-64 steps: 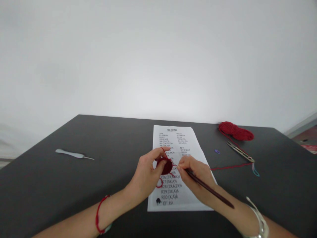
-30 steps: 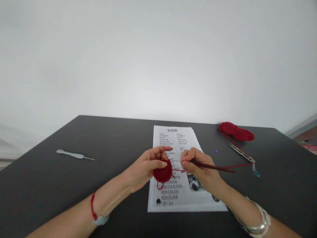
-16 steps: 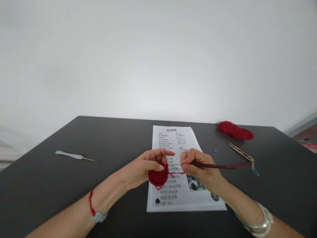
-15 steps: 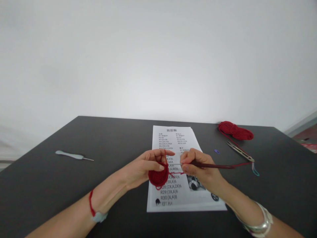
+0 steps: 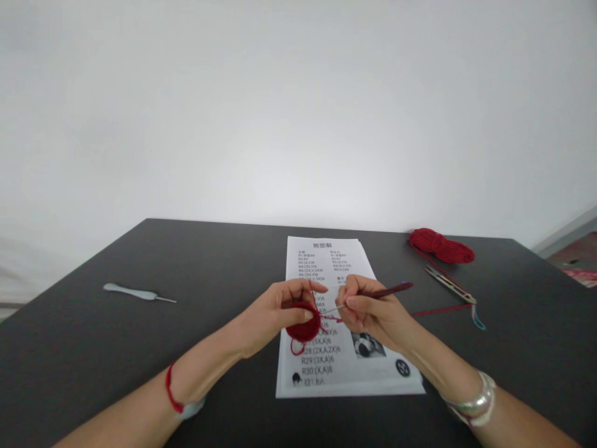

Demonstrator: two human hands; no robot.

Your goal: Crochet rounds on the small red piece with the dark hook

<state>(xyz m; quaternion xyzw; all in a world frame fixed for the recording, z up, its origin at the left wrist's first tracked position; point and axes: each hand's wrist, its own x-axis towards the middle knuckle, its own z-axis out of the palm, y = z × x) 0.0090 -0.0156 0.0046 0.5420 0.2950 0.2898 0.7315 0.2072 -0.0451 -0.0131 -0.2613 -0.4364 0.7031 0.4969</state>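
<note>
My left hand (image 5: 270, 314) pinches a small round piece of dark red crochet (image 5: 302, 325) between thumb and fingers, and a strand of red yarn runs up over its index finger. A short loop of yarn dangles below the piece. My right hand (image 5: 373, 308) grips a crochet hook (image 5: 389, 290) with a dark brown handle and a thin metal shaft. The hook's tip meets the right edge of the crochet piece; whether it sits inside a stitch I cannot tell. Both hands are above a printed pattern sheet (image 5: 349, 379).
A red yarn skein (image 5: 441, 246) lies at the back right of the dark table (image 5: 224, 261). Near it are thread snips (image 5: 450, 285) with a blue-green cord (image 5: 478, 318). At the left rests a grey-handled crochet hook (image 5: 135, 291). A white wall stands behind.
My right hand has turned, so the hook's handle now slants up to the right instead of lying nearly level. The crochet piece has tilted and shifted slightly right and up in my left hand.
</note>
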